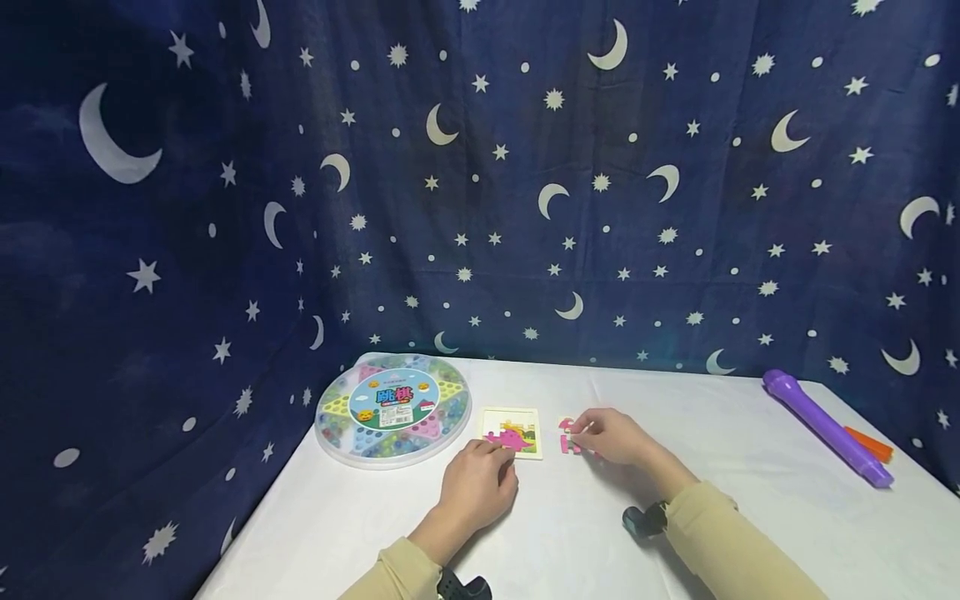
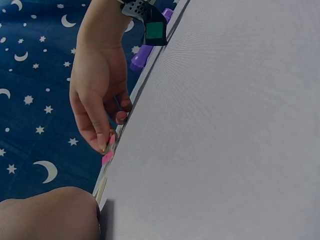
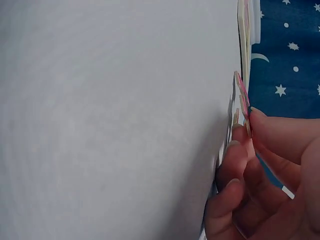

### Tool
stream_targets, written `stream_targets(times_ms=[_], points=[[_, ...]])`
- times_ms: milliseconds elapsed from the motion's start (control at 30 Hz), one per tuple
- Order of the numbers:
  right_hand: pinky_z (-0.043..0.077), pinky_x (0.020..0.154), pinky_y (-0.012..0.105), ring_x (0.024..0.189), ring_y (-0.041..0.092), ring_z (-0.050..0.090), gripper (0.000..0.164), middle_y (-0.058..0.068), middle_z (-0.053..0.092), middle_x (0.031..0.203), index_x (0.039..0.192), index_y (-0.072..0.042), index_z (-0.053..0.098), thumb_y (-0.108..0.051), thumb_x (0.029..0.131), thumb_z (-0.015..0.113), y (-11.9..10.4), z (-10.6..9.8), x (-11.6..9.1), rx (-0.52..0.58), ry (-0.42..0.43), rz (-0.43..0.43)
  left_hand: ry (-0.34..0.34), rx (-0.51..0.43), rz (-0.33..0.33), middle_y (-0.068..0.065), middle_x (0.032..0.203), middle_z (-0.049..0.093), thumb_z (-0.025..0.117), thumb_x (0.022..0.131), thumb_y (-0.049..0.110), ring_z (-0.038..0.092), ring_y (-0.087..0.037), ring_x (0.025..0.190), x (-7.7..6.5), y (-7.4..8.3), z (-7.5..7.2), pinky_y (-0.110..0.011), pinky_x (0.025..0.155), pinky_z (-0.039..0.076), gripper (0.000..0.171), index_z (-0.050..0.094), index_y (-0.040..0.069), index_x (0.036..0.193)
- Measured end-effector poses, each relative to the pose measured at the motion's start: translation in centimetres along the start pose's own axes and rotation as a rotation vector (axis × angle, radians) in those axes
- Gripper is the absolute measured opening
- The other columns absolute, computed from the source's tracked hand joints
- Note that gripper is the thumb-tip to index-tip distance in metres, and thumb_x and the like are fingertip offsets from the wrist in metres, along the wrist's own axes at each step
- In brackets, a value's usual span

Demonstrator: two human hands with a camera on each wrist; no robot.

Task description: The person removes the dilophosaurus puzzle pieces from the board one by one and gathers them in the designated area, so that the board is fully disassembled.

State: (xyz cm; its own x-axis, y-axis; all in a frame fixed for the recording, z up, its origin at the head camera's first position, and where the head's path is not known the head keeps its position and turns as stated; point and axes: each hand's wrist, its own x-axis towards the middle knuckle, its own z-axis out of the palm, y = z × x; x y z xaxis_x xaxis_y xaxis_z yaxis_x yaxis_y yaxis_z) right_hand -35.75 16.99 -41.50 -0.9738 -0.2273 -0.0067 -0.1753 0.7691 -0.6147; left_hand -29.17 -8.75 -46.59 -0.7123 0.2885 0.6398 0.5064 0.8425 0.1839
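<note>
A small square jigsaw board point(image 1: 531, 455) with a cream rim lies on the table in the head view; pink and green pieces fill part of it. My left hand point(image 1: 480, 483) rests at its lower left, fingertips on the board's edge and pieces. To the right, my right hand point(image 1: 611, 435) pinches a puzzle piece point(image 3: 244, 107) between thumb and fingers, as the right wrist view shows from the side. Beside those fingertips lie loose pink puzzle pieces point(image 1: 566, 444). In the left wrist view, the right hand's pinch appears across the tabletop, while the left fingers are hidden.
A round Chinese checkers box point(image 1: 341, 450) with a clear lid sits at the back left. A purple wand-like stick point(image 1: 825, 425) and an orange strip point(image 1: 870, 445) lie near the right edge. Behind the white table point(image 1: 585, 533) hangs a dark blue star-and-moon curtain point(image 1: 510, 208).
</note>
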Motion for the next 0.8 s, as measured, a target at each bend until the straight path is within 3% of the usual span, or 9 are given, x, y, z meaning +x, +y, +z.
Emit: stream_targets(times_ms=[200, 433, 800], points=[[0.050, 0.061, 0.034, 0.068, 0.020, 0.059, 0.005, 0.004, 0.064, 0.086, 0.099, -0.015, 0.072, -0.018, 0.095, 0.072, -0.14, -0.01, 0.04, -0.053, 0.018, 0.001, 0.026, 0.001, 0.010, -0.004, 0.105, 0.075, 0.071, 0.087, 0.021, 0.069, -0.023, 0.097, -0.01, -0.02, 0.08, -0.038, 0.083, 0.056, 0.018, 0.081, 0.014, 0.100], [0.050, 0.062, 0.034, 0.069, 0.019, 0.059, 0.005, 0.002, 0.063, 0.082, 0.097, -0.015, 0.072, -0.018, 0.094, 0.074, -0.03, 0.33, 0.30, -0.090, 0.024, 0.001, -0.012, -0.021, -0.009, -0.007, 0.116, 0.073, 0.069, 0.090, 0.023, 0.068, -0.025, 0.105, 0.01, -0.02, 0.06, -0.040, 0.088, 0.056, 0.020, 0.079, 0.014, 0.104], [0.050, 0.060, 0.032, 0.067, 0.018, 0.058, 0.006, 0.001, 0.063, 0.078, 0.094, -0.013, 0.072, -0.016, 0.091, 0.077, -0.52, 0.15, 0.13, -0.123, 0.045, -0.013, -0.019, 0.013, 0.009, -0.002, 0.107, 0.075, 0.068, 0.090, 0.022, 0.068, -0.023, 0.102, 0.15, 0.13, -0.12, -0.038, 0.089, 0.055, 0.020, 0.079, 0.013, 0.104]])
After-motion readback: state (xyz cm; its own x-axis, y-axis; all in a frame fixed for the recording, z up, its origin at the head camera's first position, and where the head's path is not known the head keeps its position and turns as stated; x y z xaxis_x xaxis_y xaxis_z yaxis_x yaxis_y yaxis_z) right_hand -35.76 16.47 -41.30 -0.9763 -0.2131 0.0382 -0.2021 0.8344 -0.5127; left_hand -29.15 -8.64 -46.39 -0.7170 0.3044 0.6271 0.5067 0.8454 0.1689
